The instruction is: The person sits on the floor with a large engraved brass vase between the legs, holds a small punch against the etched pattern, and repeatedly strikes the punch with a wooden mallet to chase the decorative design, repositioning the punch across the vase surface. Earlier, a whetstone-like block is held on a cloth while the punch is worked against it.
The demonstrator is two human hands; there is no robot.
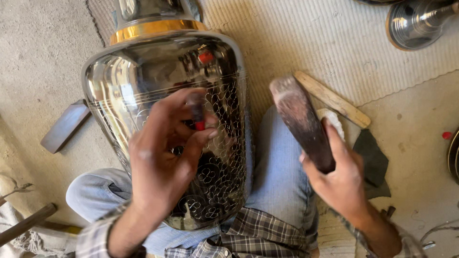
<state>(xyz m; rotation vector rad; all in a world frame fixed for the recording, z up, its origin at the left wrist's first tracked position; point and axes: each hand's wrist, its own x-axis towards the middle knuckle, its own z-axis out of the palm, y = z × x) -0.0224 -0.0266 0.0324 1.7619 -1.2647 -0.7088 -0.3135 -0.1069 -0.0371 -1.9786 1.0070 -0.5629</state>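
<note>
The left hand (162,157) is pinching a small punch (197,112) against the shiny metal vase (143,71) lying on the lap, while the right hand (339,177) is gripping a wooden mallet (301,122) to its right, which should be striking squarely on the punch head.

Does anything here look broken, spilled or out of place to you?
Nothing looks damaged or spilled. The shiny metal vase lies across the person's lap, its lower half covered in neat scale-like engraving. The left hand presses a small punch against it; the right hand grips a dark wooden mallet. A wooden stick lies loose on the mat.
</note>
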